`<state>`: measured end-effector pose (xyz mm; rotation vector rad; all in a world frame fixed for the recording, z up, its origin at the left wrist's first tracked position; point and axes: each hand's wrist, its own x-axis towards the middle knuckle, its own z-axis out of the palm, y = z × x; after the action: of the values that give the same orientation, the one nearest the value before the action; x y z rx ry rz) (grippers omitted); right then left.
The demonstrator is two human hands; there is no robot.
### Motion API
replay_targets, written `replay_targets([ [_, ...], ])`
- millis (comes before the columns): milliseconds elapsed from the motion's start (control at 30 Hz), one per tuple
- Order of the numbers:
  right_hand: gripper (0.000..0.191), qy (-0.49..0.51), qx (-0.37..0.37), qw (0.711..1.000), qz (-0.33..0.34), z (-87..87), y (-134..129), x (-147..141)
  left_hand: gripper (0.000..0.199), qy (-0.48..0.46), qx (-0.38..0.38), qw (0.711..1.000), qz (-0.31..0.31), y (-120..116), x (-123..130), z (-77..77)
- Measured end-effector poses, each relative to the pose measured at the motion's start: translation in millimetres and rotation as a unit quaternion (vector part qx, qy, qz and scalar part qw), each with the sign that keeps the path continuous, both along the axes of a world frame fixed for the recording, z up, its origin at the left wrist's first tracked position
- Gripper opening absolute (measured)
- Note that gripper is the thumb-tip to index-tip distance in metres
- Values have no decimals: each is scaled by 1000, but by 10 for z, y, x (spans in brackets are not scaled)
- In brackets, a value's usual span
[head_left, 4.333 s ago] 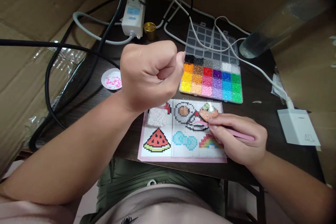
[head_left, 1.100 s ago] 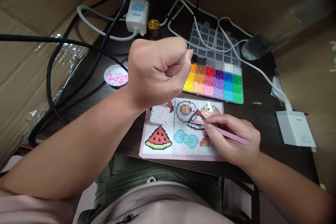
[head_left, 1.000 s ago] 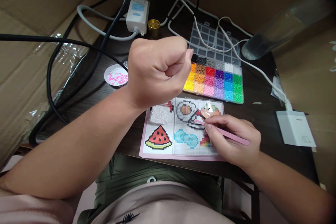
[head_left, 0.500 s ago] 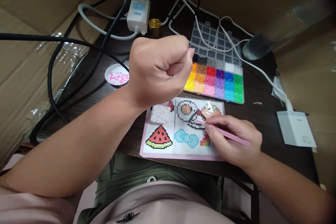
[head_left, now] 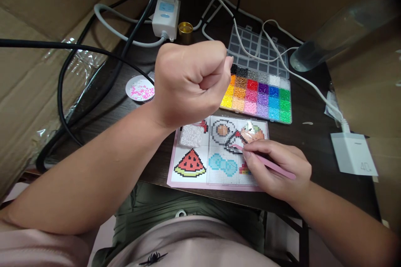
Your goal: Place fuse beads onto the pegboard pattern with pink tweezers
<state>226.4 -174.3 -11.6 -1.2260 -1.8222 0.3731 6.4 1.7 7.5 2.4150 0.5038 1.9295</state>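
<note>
a: where does this view look from?
b: from head height, facing forward and steeply down, with the lap (head_left: 150,204) at bottom centre
a: and how near?
b: close: the left hand (head_left: 191,83) looms large in the middle of the frame, the desk (head_left: 310,148) reaches behind it, and cardboard (head_left: 37,4) fills the upper left

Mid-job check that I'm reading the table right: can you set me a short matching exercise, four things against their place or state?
1. Left grip
2. Pink tool
3. Gold cup
4. White dish

A. beside the power strip
B. clenched in a fist
C. bearing pink and white beads
D. in the right grip

Pairs: 1-B, 2-D, 3-A, 4-C
</note>
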Motion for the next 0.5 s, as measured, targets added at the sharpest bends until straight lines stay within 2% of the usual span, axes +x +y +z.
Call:
replay_targets([
  [233,39,-23,15,999,33,63,35,-7,60,-18,14,999,-45,57,2,-1],
  [367,39,-18,11,999,34,84,39,-6,61,16,2,1000,-2,68,-20,-14],
  [500,38,-20,19,999,39,80,46,-2,62,6,22,999,-25,44,-35,9],
])
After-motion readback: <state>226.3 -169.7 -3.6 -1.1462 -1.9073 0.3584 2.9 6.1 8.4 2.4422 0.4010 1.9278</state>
